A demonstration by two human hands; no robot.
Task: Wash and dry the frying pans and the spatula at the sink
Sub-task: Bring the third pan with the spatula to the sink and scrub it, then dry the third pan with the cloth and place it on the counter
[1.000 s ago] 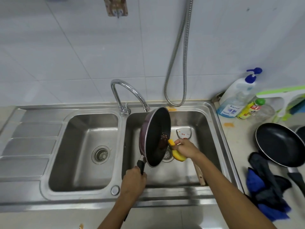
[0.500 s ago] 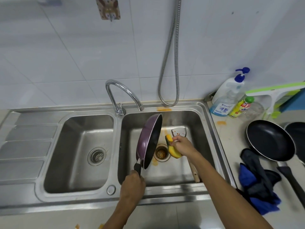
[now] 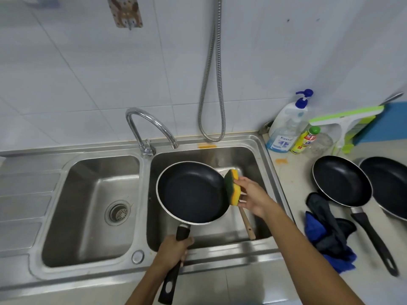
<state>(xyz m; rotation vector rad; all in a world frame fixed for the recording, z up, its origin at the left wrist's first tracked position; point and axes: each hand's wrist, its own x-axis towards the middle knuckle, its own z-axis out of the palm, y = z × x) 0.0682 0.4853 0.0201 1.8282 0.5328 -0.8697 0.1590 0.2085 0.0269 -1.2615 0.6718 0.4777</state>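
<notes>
Since half a second ago, the black non-stick frying pan (image 3: 193, 192) with a steel rim has swung from standing on edge, purple underside showing, to face-up over the right basin (image 3: 209, 155) of the stainless-steel sink. Its long axis runs near to far, and the black handle points at the person. The left hand (image 3: 172, 249) wraps that handle. The right hand (image 3: 253, 197) pinches a yellow sponge (image 3: 232, 187) with a green scouring face, touching the pan's right rim. The wooden-handled spatula (image 3: 247, 223) lies in the same basin, its blade mostly hidden behind pan and sponge. Two more black pans (image 3: 341, 180) sit on the pale counter (image 3: 293, 172); the rightmost is cut off by the frame edge.
</notes>
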